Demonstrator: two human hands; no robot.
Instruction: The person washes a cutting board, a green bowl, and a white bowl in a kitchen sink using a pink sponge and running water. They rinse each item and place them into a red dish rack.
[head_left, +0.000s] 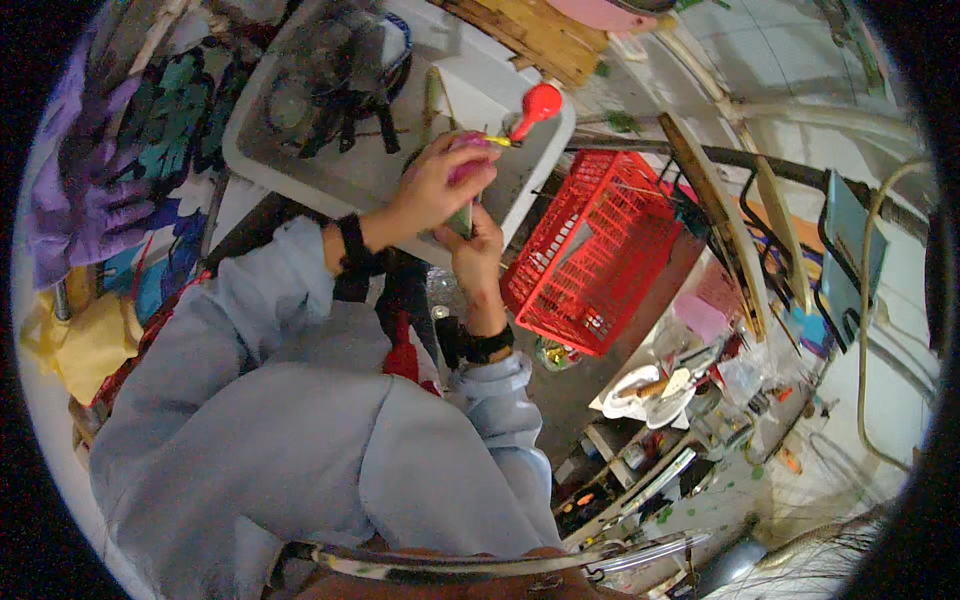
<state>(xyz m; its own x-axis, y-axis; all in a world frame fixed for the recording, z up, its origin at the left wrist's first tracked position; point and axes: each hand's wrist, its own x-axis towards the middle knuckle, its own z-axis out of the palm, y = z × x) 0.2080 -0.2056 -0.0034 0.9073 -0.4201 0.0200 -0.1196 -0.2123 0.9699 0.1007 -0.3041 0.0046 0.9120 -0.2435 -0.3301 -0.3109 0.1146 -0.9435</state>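
My left hand (442, 176) is blurred and closed around a pink-purple object (463, 161), which the fingers partly hide. From its far side a yellow tip (496, 140) sticks out towards a red round-headed utensil (541, 103) near the rim of a grey sink basin (251, 161). Just below, my right hand (476, 244) grips a narrow grey-green object (461, 221); I cannot tell what it is. Both hands are close together over the basin's near edge. Inside the basin lie dark cookware with black handles (349, 131) and a thin stick-like item (433, 97).
A red plastic basket (592, 255) stands right of the basin. Further right, a white dish (634, 391) holds utensils, and boards (712, 225) stand in a wall rack. Purple rubber gloves (64, 195) and a yellow cloth (97, 345) hang at left. A wooden board (525, 37) lies beyond.
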